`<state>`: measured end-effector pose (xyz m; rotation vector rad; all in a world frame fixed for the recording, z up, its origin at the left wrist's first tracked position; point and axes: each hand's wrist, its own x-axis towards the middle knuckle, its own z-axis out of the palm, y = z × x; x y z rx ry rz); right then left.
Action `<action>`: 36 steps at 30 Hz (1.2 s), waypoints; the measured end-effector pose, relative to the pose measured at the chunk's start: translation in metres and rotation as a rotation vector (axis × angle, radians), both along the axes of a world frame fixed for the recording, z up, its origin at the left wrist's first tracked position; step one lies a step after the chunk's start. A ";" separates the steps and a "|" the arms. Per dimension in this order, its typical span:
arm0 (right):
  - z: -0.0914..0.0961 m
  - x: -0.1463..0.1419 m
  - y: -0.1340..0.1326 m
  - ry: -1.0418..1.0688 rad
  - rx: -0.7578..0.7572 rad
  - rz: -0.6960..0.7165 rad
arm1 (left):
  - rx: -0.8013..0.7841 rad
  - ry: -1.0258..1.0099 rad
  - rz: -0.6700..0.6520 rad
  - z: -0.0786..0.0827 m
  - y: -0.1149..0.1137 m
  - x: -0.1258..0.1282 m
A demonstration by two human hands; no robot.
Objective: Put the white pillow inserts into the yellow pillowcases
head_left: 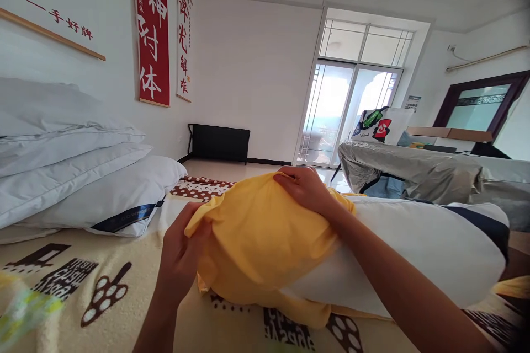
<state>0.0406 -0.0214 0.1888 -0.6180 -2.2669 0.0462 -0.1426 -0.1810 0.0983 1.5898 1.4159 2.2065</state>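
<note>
A yellow pillowcase (265, 231) covers the left end of a white pillow (414, 248), whose right end with dark blue trim lies bare. My left hand (184, 245) is closed on the pillowcase's left corner, with its thumb and fingers pinching the cloth. Across the top, my right hand (304, 187) grips the upper edge of the yellow fabric, fingers curled into it. The pillow rests on a cream patterned blanket (136, 265). Its end inside the yellow cloth is hidden.
Several white pillows (83, 160) are stacked at the left. A black folded item (219, 143) stands by the back wall. At the right, a table with a silvery cover (414, 168) carries a printed bag (381, 124) and cardboard (451, 133).
</note>
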 end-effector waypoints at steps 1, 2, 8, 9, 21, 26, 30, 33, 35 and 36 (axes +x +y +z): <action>0.000 -0.001 0.000 0.004 0.006 -0.008 | 0.007 -0.025 0.012 0.001 0.000 0.001; -0.001 -0.001 0.000 0.006 0.011 -0.013 | 0.003 -0.036 0.047 0.002 -0.001 0.002; -0.002 -0.003 -0.003 0.004 0.039 -0.020 | -0.034 0.098 0.211 0.001 0.003 0.001; -0.002 -0.003 -0.003 0.002 0.044 -0.023 | -0.030 0.144 0.216 -0.001 0.004 -0.001; -0.012 -0.001 0.001 -0.103 0.343 -0.139 | -0.031 -0.176 0.103 -0.003 0.005 0.002; -0.013 0.002 0.009 -0.071 0.456 -0.190 | 0.014 -0.357 -0.008 -0.005 0.007 -0.003; -0.008 0.019 0.020 -0.094 0.530 -0.244 | 0.060 -0.378 0.051 -0.009 0.012 -0.011; 0.000 0.041 0.025 -0.122 0.566 -0.276 | 0.114 -0.334 0.115 -0.008 0.013 -0.008; 0.005 0.053 0.022 -0.134 0.551 -0.287 | 0.147 -0.297 0.214 -0.006 0.011 -0.002; 0.007 0.058 0.019 -0.153 0.514 -0.274 | 0.169 -0.271 0.292 -0.005 0.009 0.001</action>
